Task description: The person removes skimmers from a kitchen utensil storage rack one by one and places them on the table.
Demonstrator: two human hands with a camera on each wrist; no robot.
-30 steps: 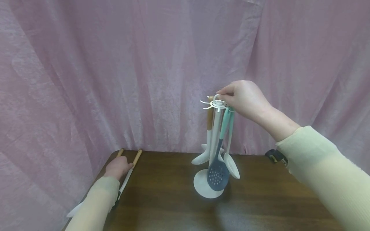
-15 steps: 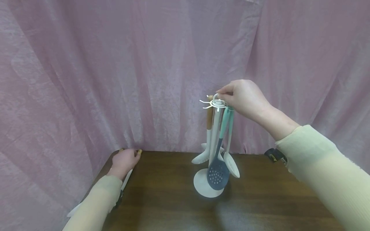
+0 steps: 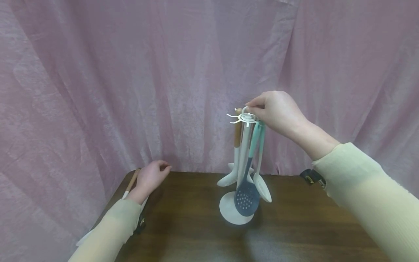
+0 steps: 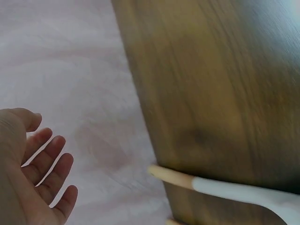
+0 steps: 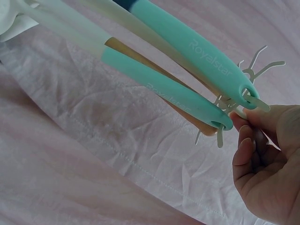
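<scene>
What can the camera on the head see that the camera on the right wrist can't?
Only the head view shows the whole utensil stand on the wooden table, the dark slotted spatula, and the left hand open near a wooden-handled utensil lying at the table edge. Only the right wrist view shows "Royalstar" lettering on a teal handle. Both show the right hand holding the top of the stand, and the pink curtain.

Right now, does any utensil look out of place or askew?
Yes. One wooden-handled utensil lies flat at the table's left edge, handle end overhanging, while the others hang on the rack. The left hand hovers beside it.
</scene>
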